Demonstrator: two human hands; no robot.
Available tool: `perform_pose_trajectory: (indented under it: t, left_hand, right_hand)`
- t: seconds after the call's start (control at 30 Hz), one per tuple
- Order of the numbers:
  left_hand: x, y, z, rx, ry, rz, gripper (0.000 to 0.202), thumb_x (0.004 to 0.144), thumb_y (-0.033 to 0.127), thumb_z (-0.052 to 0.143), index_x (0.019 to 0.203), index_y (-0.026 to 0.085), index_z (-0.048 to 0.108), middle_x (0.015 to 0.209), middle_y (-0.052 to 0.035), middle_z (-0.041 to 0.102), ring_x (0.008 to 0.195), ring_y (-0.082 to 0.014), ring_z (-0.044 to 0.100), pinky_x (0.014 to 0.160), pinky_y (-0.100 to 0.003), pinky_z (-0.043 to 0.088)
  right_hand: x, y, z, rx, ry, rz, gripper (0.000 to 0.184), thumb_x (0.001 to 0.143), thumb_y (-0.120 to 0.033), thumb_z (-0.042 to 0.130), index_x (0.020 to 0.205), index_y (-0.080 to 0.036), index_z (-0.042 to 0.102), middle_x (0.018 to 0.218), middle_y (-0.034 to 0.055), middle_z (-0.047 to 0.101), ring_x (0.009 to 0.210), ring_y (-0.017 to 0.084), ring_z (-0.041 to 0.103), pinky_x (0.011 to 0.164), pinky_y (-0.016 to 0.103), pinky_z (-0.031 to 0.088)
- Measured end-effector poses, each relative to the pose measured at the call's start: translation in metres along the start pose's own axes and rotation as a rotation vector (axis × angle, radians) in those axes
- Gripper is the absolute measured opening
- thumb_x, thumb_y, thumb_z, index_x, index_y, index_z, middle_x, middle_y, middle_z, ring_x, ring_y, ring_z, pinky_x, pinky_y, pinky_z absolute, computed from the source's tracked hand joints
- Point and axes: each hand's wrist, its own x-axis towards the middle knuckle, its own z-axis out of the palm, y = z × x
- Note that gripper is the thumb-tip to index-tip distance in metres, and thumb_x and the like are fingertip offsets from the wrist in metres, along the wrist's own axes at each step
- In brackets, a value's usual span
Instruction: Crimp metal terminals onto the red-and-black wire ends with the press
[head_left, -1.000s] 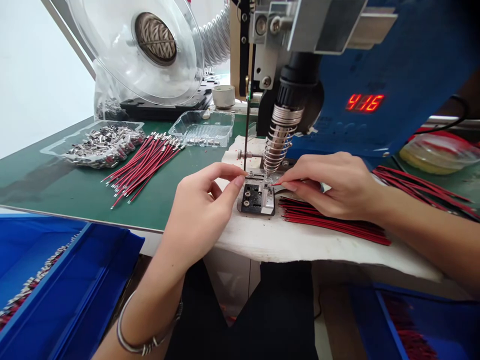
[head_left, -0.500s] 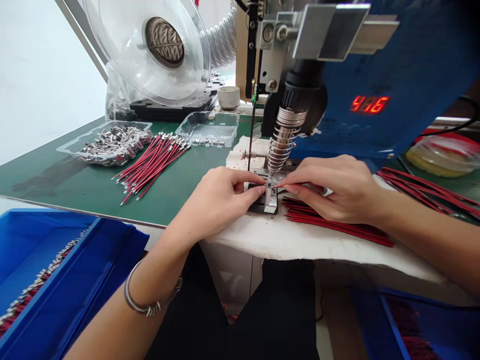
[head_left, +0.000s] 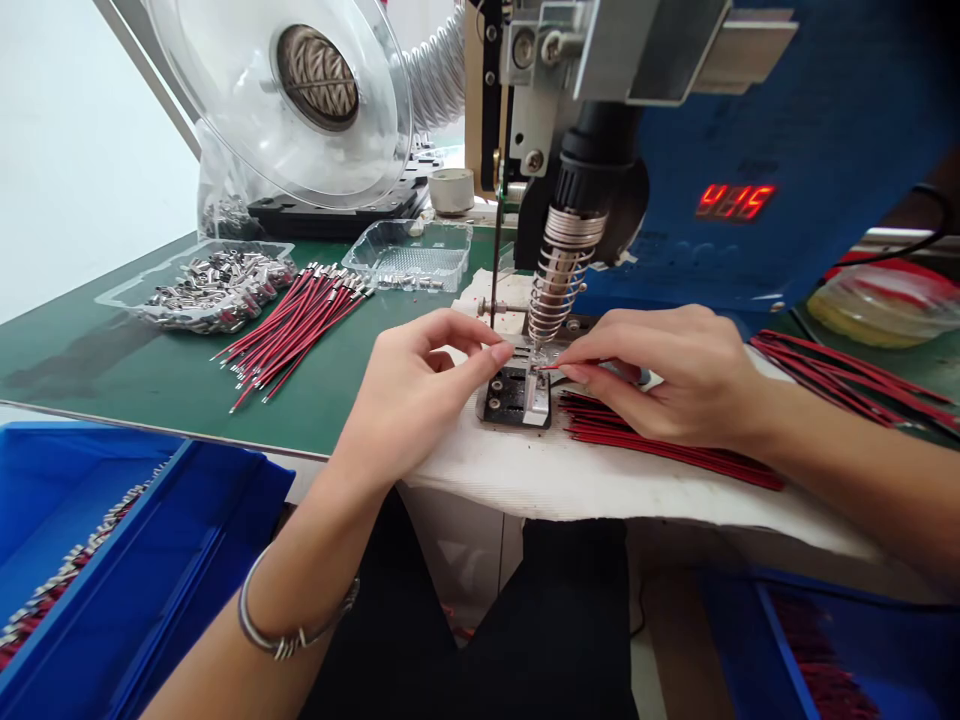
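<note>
My right hand (head_left: 664, 375) pinches a thin red wire (head_left: 555, 366) between thumb and forefinger, its end at the small metal fixture (head_left: 537, 398). Just above that fixture comes down the tip of a soldering iron with a coil spring (head_left: 559, 280) around it. To the left of the fixture is my left hand (head_left: 427, 385), thumb and forefinger tips closed together; what they hold, if anything, I cannot make out. Under my right hand lies a bundle of red and black wires (head_left: 667, 455) on a white cloth (head_left: 510, 475).
Left on the green table are a clear tray of small metal parts (head_left: 217, 290) and a pile of red wires with metal ends (head_left: 296, 325). Behind stand another clear tray (head_left: 420, 255) and a fume hood (head_left: 225, 90). A blue machine (head_left: 720, 150) rises at right; a blue bin (head_left: 202, 540) sits lower left.
My left hand has drawn back leftward from the fixture, its fingertips now apart from it. My right hand stays by the fixture with the red wire. The whole view has shifted slightly.
</note>
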Motion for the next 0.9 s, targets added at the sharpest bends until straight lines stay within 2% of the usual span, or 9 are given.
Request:
perform_pose_trajectory:
  t: [0.07, 0.2, 0.33, 0.47, 0.67, 0.9]
  left_hand:
    - [-0.006, -0.002, 0.005, -0.15, 0.045, -0.03, 0.025, 0.092, 0.034, 0.105, 0.09, 0.023, 0.083, 0.077, 0.0046, 0.07, 0.056, -0.0089, 0.043, 0.053, -0.03, 0.029]
    - [-0.014, -0.003, 0.013, -0.315, 0.033, -0.077, 0.029, 0.089, 0.031, 0.11, 0.089, 0.023, 0.082, 0.066, 0.0087, 0.057, 0.053, -0.0082, 0.035, 0.052, -0.03, 0.028]
    - [-0.016, -0.002, 0.016, -0.253, 0.009, -0.127, 0.028, 0.091, 0.032, 0.107, 0.091, 0.023, 0.081, 0.066, 0.0074, 0.057, 0.054, -0.0094, 0.034, 0.051, -0.03, 0.026]
    - [-0.017, 0.0, 0.015, -0.173, 0.0, -0.133, 0.024, 0.093, 0.033, 0.102, 0.092, 0.023, 0.08, 0.07, 0.0047, 0.062, 0.056, -0.0104, 0.039, 0.052, -0.03, 0.028]
    - [-0.019, 0.001, 0.017, -0.188, 0.024, -0.125, 0.021, 0.09, 0.026, 0.101, 0.092, 0.023, 0.081, 0.066, 0.0064, 0.057, 0.056, -0.0103, 0.037, 0.052, -0.03, 0.026]
    - [-0.02, -0.001, 0.018, -0.212, 0.057, -0.102, 0.022, 0.093, 0.026, 0.1, 0.091, 0.023, 0.079, 0.066, 0.0071, 0.056, 0.057, -0.0102, 0.038, 0.053, -0.03, 0.028]
  right_hand:
    - [0.001, -0.001, 0.0, 0.001, 0.005, 0.011, 0.013, 0.122, -0.017, 0.072, 0.114, -0.025, 0.077, 0.096, -0.0001, 0.09, 0.074, 0.016, 0.08, 0.063, 0.029, 0.053]
    - [0.001, -0.004, 0.0, 0.021, -0.011, 0.061, 0.014, 0.122, -0.018, 0.072, 0.112, -0.026, 0.079, 0.094, -0.0016, 0.089, 0.064, 0.015, 0.073, 0.062, 0.03, 0.054]
    - [0.002, -0.007, 0.0, 0.046, -0.046, 0.116, 0.016, 0.121, -0.021, 0.071, 0.11, -0.027, 0.08, 0.089, -0.0026, 0.086, 0.057, 0.015, 0.065, 0.061, 0.033, 0.053]
    - [0.003, -0.011, 0.0, 0.067, -0.07, 0.195, 0.016, 0.12, -0.024, 0.07, 0.108, -0.029, 0.08, 0.085, -0.0019, 0.084, 0.06, 0.017, 0.069, 0.059, 0.034, 0.052]
    - [0.004, -0.015, 0.001, 0.087, -0.062, 0.183, 0.015, 0.116, -0.018, 0.071, 0.107, -0.026, 0.079, 0.087, -0.0024, 0.084, 0.061, 0.015, 0.068, 0.059, 0.031, 0.049]
    - [0.002, -0.017, 0.001, 0.068, -0.072, 0.248, 0.014, 0.116, -0.021, 0.071, 0.108, -0.027, 0.081, 0.079, -0.0034, 0.079, 0.057, 0.015, 0.063, 0.059, 0.032, 0.05]
